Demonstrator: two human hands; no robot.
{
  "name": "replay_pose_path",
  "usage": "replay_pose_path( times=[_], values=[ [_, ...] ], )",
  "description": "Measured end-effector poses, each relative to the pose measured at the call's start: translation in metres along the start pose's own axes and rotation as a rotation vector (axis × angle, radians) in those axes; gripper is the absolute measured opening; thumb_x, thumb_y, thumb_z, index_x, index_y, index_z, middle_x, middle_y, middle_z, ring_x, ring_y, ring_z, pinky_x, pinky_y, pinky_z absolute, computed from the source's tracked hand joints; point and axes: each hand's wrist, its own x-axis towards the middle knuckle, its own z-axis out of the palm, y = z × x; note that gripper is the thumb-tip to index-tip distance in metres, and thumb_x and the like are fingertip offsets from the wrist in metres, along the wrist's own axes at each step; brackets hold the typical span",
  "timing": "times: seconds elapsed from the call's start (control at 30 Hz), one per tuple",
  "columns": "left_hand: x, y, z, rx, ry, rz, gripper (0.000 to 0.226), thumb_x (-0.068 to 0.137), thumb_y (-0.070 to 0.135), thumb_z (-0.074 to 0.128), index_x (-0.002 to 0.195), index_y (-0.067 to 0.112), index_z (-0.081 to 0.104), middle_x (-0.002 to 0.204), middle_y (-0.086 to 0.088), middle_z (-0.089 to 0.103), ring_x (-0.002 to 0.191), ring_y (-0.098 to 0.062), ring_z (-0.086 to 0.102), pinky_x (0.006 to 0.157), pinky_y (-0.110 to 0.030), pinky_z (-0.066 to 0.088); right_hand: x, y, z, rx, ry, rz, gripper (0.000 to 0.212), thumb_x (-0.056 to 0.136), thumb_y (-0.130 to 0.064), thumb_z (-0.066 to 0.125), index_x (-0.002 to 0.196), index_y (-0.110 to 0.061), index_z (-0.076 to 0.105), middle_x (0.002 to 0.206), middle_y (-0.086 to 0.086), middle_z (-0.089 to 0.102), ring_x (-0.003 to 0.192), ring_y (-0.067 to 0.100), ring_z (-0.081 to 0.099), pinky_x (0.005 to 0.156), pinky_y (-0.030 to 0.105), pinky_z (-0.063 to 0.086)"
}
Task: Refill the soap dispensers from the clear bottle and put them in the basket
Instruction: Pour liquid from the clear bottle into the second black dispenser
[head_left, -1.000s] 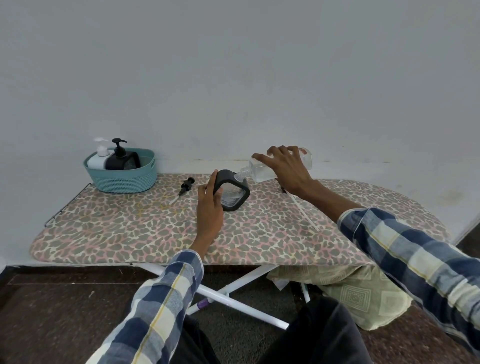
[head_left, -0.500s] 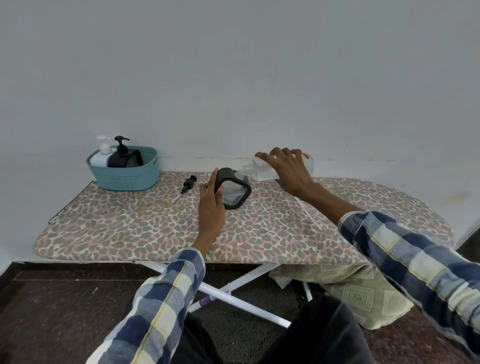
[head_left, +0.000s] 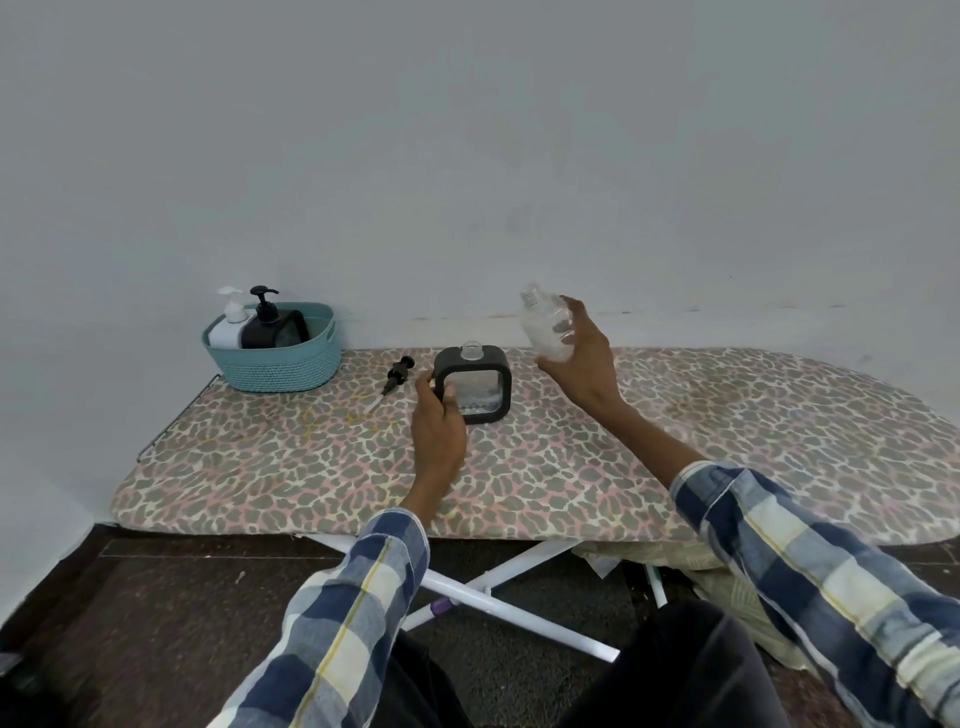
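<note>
A square black-framed dispenser (head_left: 480, 387) stands upright on the leopard-print ironing board (head_left: 675, 441), its clear neck open at the top. My left hand (head_left: 436, 421) grips its left side. My right hand (head_left: 579, 358) holds the clear bottle (head_left: 545, 325) up to the right of the dispenser, mouth pointing up and left. The dispenser's black pump (head_left: 397, 375) lies on the board to its left. A teal basket (head_left: 275, 353) at the board's far left holds a white dispenser (head_left: 228, 325) and a black dispenser (head_left: 270, 325).
A pale wall runs right behind the board. White folding legs (head_left: 493, 597) and a patterned cloth (head_left: 727, 582) show under the board, above a dark floor. A thin wire rack (head_left: 174, 415) edges the board's left end.
The dispenser went from tilted toward the bottle to standing upright on the board. My right hand lifted the clear bottle away from its neck and turned it mouth-up.
</note>
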Motion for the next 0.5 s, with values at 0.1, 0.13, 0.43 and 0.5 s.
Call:
replay_pose_path(
  times=[0.1, 0.13, 0.43, 0.5],
  values=[
    [0.000, -0.002, 0.002, 0.019, -0.034, 0.023, 0.034, 0.115, 0.038, 0.039, 0.148, 0.028, 0.038, 0.125, -0.008, 0.069, 0.105, -0.028, 0.068, 0.087, -0.047, 0.056, -0.001, 0.006, 0.004, 0.172, 0.069, 0.095, 0.088, 0.076, -0.026, 0.086, 0.150, -0.036, 0.039, 0.121, 0.000, 0.065, 0.103, 0.020, 0.067, 0.077, 0.029, 0.057],
    [0.000, -0.002, 0.002, 0.022, -0.040, 0.034, 0.033, 0.115, 0.040, 0.040, 0.146, 0.029, 0.039, 0.125, -0.006, 0.069, 0.106, -0.027, 0.068, 0.088, -0.049, 0.057, -0.001, 0.008, 0.006, 0.205, 0.084, 0.107, 0.089, 0.077, -0.027, 0.087, 0.150, -0.036, 0.038, 0.121, -0.001, 0.066, 0.103, 0.019, 0.067, 0.077, 0.026, 0.056],
    [-0.002, 0.004, 0.001, 0.041, -0.062, 0.051, 0.033, 0.113, 0.042, 0.039, 0.145, 0.032, 0.042, 0.126, -0.004, 0.070, 0.107, -0.025, 0.070, 0.089, -0.049, 0.058, 0.001, 0.021, 0.014, 0.285, 0.151, 0.178, 0.095, 0.076, -0.041, 0.093, 0.149, -0.021, 0.036, 0.123, -0.001, 0.068, 0.107, 0.015, 0.067, 0.090, 0.031, 0.057],
    [-0.001, 0.004, 0.001, 0.038, -0.056, 0.045, 0.035, 0.112, 0.047, 0.038, 0.143, 0.033, 0.042, 0.123, -0.004, 0.071, 0.105, -0.025, 0.070, 0.086, -0.048, 0.058, -0.003, 0.025, 0.016, 0.269, 0.132, 0.177, 0.096, 0.075, -0.044, 0.093, 0.149, -0.023, 0.035, 0.121, -0.003, 0.067, 0.107, 0.014, 0.066, 0.090, 0.027, 0.055]
  ],
)
